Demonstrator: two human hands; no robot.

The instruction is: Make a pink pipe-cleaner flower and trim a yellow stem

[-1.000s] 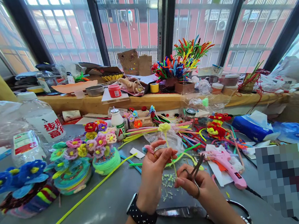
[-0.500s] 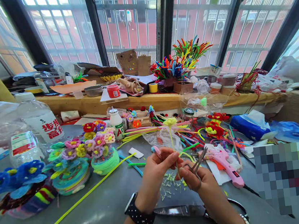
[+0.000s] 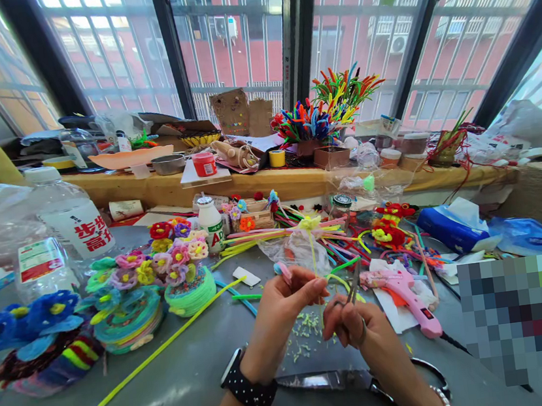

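Observation:
My left hand [image 3: 283, 303] pinches the thin stem of a yellow-green pipe-cleaner flower [image 3: 309, 224], whose fuzzy head stands upright above my fingers. My right hand [image 3: 352, 325] is closed round small metal scissors [image 3: 353, 285], their blades pointing up beside the stem. Both hands hover over the grey table [image 3: 176, 399], above a scatter of pale green fuzz clippings [image 3: 307, 333]. A black watch sits on my left wrist.
A long green pipe cleaner [image 3: 138, 371] lies across the table at left. Finished flower rings [image 3: 181, 273] and blue flowers [image 3: 42, 316] stand left. A pink glue gun [image 3: 405, 292] lies right of my hands, large scissors [image 3: 342, 382] below them, loose pipe cleaners [image 3: 279, 235] behind.
My hands have drawn closer together and slightly lower. The scissors have swung more upright, closer to the stem, and the flower head has shifted a little to the right.

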